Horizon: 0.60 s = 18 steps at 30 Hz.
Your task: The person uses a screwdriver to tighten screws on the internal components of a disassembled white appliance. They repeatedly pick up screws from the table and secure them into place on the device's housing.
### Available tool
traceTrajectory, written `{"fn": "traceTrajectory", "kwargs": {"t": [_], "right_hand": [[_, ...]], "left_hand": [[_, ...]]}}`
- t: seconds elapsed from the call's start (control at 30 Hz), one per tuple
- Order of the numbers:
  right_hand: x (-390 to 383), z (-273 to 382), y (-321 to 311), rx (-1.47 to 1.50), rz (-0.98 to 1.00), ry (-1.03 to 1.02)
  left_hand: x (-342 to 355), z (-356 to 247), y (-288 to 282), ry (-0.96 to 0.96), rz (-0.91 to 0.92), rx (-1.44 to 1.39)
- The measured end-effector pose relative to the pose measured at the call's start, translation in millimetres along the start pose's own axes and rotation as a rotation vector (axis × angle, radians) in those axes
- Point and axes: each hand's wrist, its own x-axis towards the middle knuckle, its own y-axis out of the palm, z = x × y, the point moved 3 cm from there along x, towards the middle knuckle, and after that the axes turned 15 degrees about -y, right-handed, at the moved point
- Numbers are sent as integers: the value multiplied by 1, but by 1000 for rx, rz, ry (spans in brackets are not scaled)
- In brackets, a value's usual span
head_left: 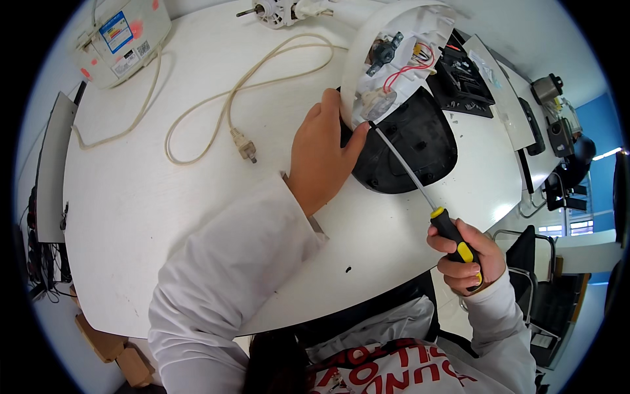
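My right hand (467, 255) is wrapped round the black and yellow handle of a screwdriver (412, 172). Its long shaft slants up to the left, and the dark tip meets the lower rim of a white plastic housing (357, 72), right beside my left thumb. My left hand (326, 148) grips that rim, thumb in front and fingers partly hidden at its left edge. The housing stands tilted, its hollow side showing red wires (408, 68) and a dark clamp-like part (385, 54). Beneath it lies a black plastic cover (413, 148). Whether a screw sits under the tip I cannot tell.
A motor with a shaft (272, 12) lies at the far edge. A beige cord with plug (244, 146) loops across the white table (197, 217). At far left stands a white labelled appliance (125, 43); at right, a black tray of small parts (462, 82). A person (581, 154) sits far right.
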Motion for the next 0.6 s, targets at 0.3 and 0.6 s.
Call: {"fn": "traceTrajectory", "kwargs": {"t": [0.3, 0.6], "right_hand": [[7, -35, -10, 724, 108, 118], [6, -51, -28, 556, 150, 113]], "left_hand": [[2, -2, -2, -4, -8, 19], [1, -2, 0, -51, 56, -24]]}}
